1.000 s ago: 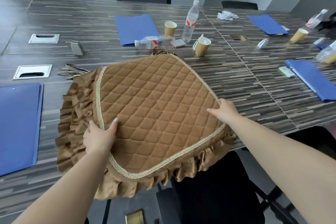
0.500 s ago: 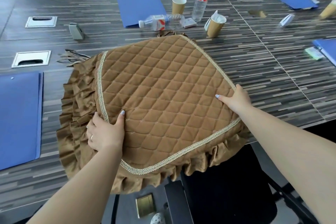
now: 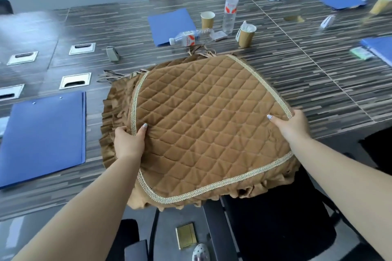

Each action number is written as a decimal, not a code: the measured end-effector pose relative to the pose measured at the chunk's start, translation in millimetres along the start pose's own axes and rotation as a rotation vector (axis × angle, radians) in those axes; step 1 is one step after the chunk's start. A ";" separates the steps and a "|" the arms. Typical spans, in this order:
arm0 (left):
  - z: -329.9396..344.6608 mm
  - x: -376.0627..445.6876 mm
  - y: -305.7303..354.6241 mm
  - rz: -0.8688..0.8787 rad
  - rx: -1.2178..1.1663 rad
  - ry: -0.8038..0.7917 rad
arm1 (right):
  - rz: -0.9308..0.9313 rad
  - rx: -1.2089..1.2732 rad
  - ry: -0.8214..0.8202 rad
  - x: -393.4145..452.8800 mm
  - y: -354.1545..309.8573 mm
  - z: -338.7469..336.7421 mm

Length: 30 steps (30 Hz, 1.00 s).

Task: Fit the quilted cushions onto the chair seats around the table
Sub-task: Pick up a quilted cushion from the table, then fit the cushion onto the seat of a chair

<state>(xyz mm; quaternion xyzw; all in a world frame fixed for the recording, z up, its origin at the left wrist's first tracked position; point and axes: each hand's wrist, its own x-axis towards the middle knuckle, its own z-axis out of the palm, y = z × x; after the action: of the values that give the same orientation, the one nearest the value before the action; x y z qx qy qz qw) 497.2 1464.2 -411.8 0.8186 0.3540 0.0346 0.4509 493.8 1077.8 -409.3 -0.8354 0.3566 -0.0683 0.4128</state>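
1. A brown quilted cushion with a diamond stitch pattern, pale braid trim and a ruffled skirt is seen lying partly on a dark striped table, its near edge overhanging the table edge.
2. The left hand is clamped on the cushion's left edge, thumb on top of the quilted face and fingers tucked under near the braid.
3. The right hand is closed on the cushion's right edge in the same way, thumb on top.
4. The two hands are held well apart, one on each side of the cushion.
5. A black chair seat is seen below the cushion's near right corner, partly under the table edge.
6. A blue folder lies on the table to the left of the cushion.
7. Beyond the cushion, a second blue folder, a water bottle on its side, an upright water bottle and two paper cups are set on the table.
8. Metal cable hatches are set into the table on the far left.
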 end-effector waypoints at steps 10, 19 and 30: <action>-121.5 -135.4 -36.0 0.111 -0.093 0.130 | -0.097 0.196 -0.132 -124.3 45.4 -82.6; -227.5 -294.4 -110.9 0.092 -0.163 0.296 | -0.193 0.221 -0.315 -234.8 83.4 -158.7; -323.4 -376.5 -171.7 0.042 -0.214 0.363 | -0.329 0.239 -0.396 -339.1 83.4 -190.0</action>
<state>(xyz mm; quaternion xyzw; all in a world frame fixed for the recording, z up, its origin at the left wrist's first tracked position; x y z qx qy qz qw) 0.2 1523.9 -252.7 0.7536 0.4067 0.2283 0.4632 121.6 1143.3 -286.2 -0.8245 0.1180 -0.0111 0.5533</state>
